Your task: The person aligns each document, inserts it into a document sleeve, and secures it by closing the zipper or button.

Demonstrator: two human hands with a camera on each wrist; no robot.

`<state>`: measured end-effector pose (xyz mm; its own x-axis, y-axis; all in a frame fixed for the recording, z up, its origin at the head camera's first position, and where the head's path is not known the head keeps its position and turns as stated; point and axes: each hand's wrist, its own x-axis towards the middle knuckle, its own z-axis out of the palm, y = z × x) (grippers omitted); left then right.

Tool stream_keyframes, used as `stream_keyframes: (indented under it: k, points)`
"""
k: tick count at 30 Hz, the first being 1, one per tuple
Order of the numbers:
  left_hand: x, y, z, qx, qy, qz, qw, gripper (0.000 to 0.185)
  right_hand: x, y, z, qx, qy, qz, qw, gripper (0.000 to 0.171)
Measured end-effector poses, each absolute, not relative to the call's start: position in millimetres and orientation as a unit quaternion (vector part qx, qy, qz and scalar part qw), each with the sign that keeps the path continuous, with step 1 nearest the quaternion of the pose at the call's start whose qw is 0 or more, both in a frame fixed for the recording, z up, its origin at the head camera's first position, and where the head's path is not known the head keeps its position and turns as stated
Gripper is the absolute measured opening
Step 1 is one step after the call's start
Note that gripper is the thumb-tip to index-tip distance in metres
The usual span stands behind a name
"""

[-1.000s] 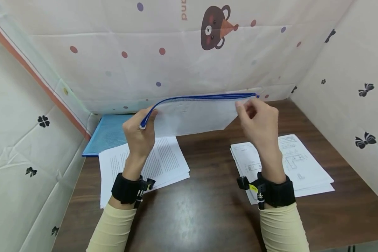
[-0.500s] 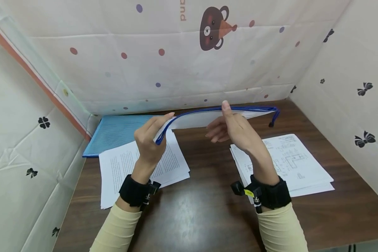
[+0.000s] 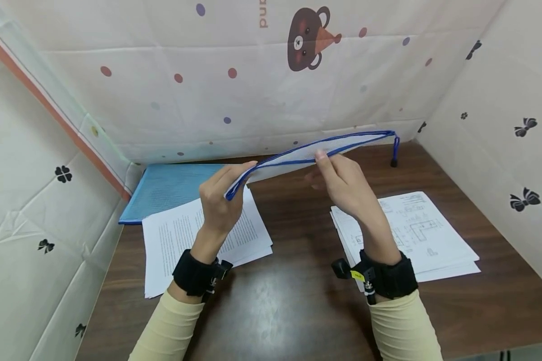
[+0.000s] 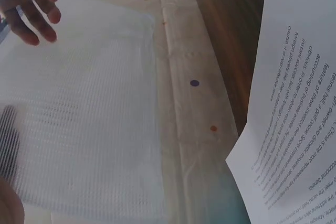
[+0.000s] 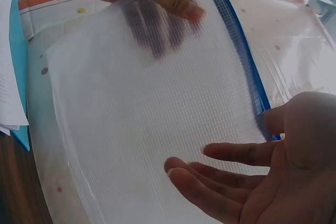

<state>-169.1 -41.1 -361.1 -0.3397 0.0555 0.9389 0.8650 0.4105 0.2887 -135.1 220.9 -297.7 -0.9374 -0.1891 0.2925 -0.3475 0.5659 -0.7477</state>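
Observation:
A whitish mesh zip pouch with blue edging hangs above the table, its long mouth parted. My left hand grips its left end; through the mesh in the right wrist view, that hand's fingers show behind the pouch, with the thumb in front. My right hand has its thumb hooked over the near blue edge at mid-length, while its other fingers spread loosely outside the mesh. A blue zip end with a dark tip dangles at the right corner.
Printed text sheets lie on the left, partly over a blue pouch or folder. Another stack of sheets with line drawings lies on the right. Patterned cloth walls enclose the back and sides of the brown table.
The right hand has left the pouch's right corner and come to the middle of its near edge. The mouth has widened, the zip end now dangles, and the left hand has shifted slightly right.

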Motion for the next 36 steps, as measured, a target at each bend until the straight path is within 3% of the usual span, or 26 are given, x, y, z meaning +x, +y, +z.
stream_keyframes:
  k: [8, 13, 18, 23, 25, 29, 36]
  points:
    - [-171.8, -40.5, -361.4, -0.399, -0.732, -0.452, 0.318, 0.038, -135.4, 220.9, -299.5, 0.107, -0.876, 0.432, 0.187, 0.057]
    - [-170.4, -40.8, -364.3, -0.409, -0.767, -0.446, 0.211, 0.057, -135.6, 221.3, -299.7, 0.087, -0.861, 0.444, 0.234, 0.051]
    - [-159.5, -37.4, -359.3, -0.39, -0.834, -0.376, 0.103, 0.093, -138.2, 221.4, -301.4, 0.08, -0.868, 0.413, 0.263, 0.047]
    - [-144.7, -33.0, -350.2, -0.361, -0.87, -0.337, -0.004, 0.108, -143.6, 219.8, -305.1, 0.079, -0.877, 0.361, 0.308, 0.045]
    - [-141.6, -32.0, -347.9, -0.352, -0.873, -0.338, -0.019, 0.107, -145.5, 218.1, -306.7, 0.088, -0.879, 0.343, 0.318, 0.045]
    - [-143.5, -32.2, -347.1, -0.346, -0.875, -0.34, -0.001, 0.099, -147.5, 213.5, -309.5, 0.144, -0.884, 0.314, 0.313, 0.04]
    - [-148.5, -30.6, -351.8, -0.349, -0.87, -0.348, 0.029, 0.101, -143.2, 202.8, -312.2, 0.287, -0.875, 0.306, 0.241, 0.021]
